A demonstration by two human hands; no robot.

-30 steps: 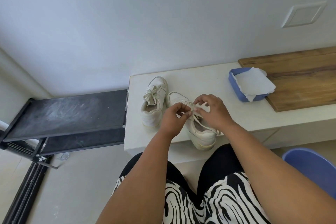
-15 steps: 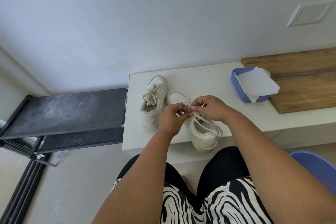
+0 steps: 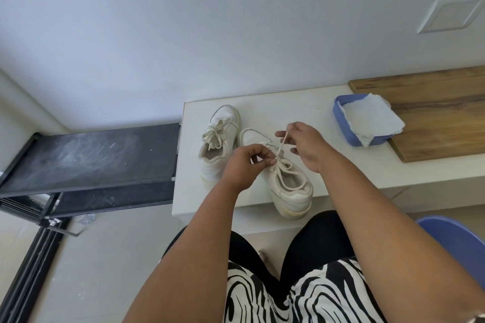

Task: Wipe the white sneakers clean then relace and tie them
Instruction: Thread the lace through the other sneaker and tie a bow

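Observation:
Two white sneakers stand on a white bench (image 3: 328,162). The left sneaker (image 3: 220,143) has its lace tied in a bow. The right sneaker (image 3: 290,186) lies nearer me, its heel over the bench's front edge, with loose loops of lace (image 3: 282,168) across its tongue. My left hand (image 3: 245,164) pinches the lace at the middle of this shoe. My right hand (image 3: 305,143) is raised above the toe and holds one strand of the lace pulled up taut.
A blue tub (image 3: 351,127) with a white wipe (image 3: 370,118) draped over it sits at the right, beside a wooden board (image 3: 441,110). A black shoe rack (image 3: 89,162) stands left of the bench. A blue chair (image 3: 454,238) is at my right knee.
My right hand has lifted away from my left hand, up and to the right, drawing a strand of lace taut. My left hand stays pinched on the lace over the shoe.

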